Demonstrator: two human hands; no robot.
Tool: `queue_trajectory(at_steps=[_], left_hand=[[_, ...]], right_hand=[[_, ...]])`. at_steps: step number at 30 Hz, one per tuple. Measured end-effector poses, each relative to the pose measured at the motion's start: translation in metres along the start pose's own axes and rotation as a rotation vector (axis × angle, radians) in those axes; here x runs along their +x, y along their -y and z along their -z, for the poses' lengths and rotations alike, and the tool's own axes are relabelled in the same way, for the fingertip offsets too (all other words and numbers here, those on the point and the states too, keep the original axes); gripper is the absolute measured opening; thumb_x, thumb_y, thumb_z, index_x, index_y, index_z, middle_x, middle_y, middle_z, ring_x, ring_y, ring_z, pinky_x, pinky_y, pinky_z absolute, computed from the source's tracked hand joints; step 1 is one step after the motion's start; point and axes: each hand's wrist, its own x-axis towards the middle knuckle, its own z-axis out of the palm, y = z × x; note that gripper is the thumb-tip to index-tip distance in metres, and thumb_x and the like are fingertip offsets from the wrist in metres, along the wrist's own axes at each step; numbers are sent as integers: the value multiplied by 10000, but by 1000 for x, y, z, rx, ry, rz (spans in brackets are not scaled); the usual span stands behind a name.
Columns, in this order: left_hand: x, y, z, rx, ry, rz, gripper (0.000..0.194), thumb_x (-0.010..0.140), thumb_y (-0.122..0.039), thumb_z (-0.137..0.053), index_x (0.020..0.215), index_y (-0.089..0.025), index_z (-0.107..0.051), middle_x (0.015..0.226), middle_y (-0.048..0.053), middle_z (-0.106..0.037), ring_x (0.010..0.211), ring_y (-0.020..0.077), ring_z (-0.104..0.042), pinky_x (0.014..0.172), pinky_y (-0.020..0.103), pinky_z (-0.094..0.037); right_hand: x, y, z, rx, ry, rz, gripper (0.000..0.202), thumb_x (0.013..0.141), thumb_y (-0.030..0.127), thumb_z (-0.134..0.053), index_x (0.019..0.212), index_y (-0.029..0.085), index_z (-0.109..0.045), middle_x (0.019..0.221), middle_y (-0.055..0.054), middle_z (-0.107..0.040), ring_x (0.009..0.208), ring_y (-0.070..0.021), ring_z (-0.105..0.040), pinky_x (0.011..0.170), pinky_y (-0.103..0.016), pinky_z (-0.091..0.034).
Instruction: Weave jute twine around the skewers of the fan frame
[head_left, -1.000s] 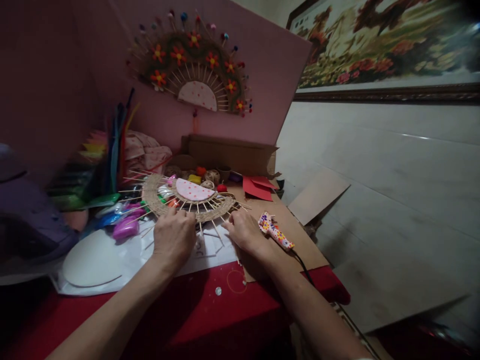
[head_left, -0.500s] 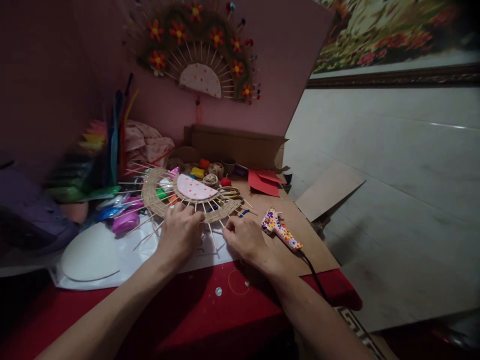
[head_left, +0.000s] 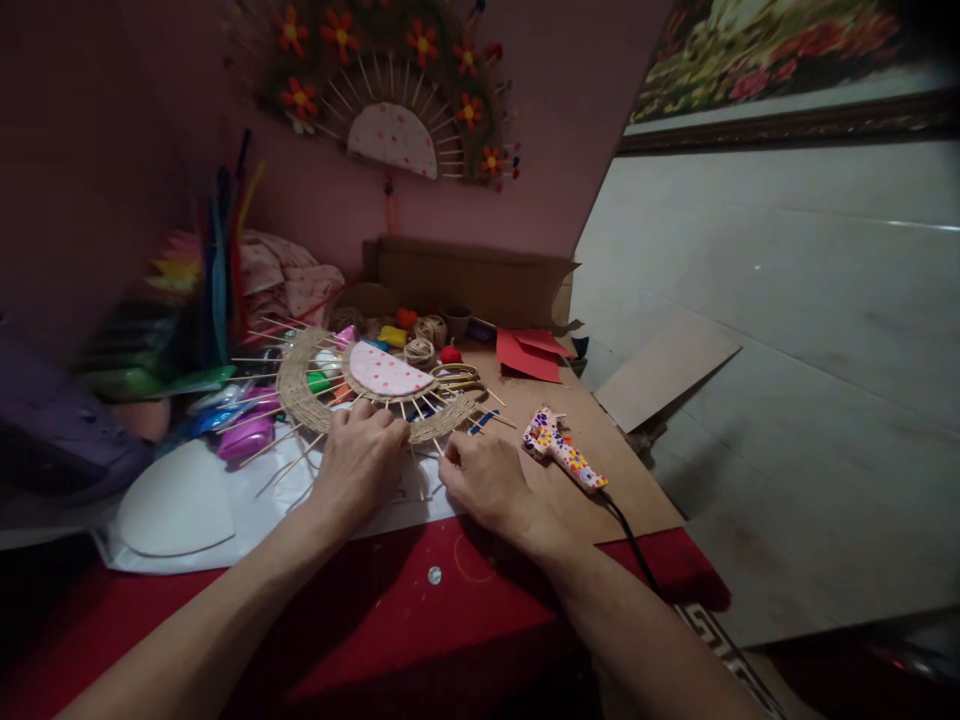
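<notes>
A half-round fan of thin wooden sticks (head_left: 300,457) lies over the near part of the table, with a band of twine (head_left: 301,385) woven through them. At its centre sits a pink dotted half-circle (head_left: 386,370). My left hand (head_left: 364,450) is closed on the fan's lower part, its fingertips hidden behind the knuckles. On the right, my right hand (head_left: 487,475) pinches at the fan's lower right edge, where a stick runs into the fingertips. A flower-patterned glue gun (head_left: 562,450) rests right of this hand.
Scissors (head_left: 459,378), balls of twine (head_left: 418,351), red sheets (head_left: 529,358) and coloured packets (head_left: 247,435) lie behind and left of the fan. A white oval board (head_left: 176,505) is at left. The glue gun's black cord (head_left: 630,535) runs off the table's right edge. A finished fan (head_left: 394,140) hangs behind.
The view has shifted slightly. The fan has moved a little against my hands, and more of the scissors and a blue item beside it shows. Both hands keep their closed hold.
</notes>
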Motion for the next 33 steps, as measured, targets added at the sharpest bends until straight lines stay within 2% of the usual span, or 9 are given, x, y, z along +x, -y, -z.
queue_trajectory(at_steps=[9,23,28,33], left_hand=[[8,-11,1,-146,60,30,187,832,-224,-509,780,-200,-688,833,79,-678,902,263,-478,729,366,-323],[10,-14,-7,18,5,-56,193,809,-185,-507,704,-165,-668,814,115,-673,907,296,-502,727,416,-330],[9,-13,-12,32,-40,-91,190,812,-179,-510,684,-169,-651,787,98,-670,880,288,-509,705,408,-323],[7,-11,-12,-3,-46,-100,198,826,-193,-511,678,-177,-642,758,80,-664,853,269,-511,705,394,-318]], right_hand=[[-1,3,-1,34,21,-11,222,839,260,-484,837,192,-695,779,-71,-711,710,-178,-620,625,-272,-370],[-5,6,-7,23,19,50,226,841,265,-479,875,183,-686,817,-80,-722,735,-187,-643,643,-279,-387],[-4,7,2,-5,32,58,245,858,285,-470,852,194,-697,814,-74,-725,746,-192,-651,641,-277,-394],[3,-7,14,-100,-47,-99,337,917,302,-393,858,184,-703,841,-108,-722,766,-210,-658,642,-291,-396]])
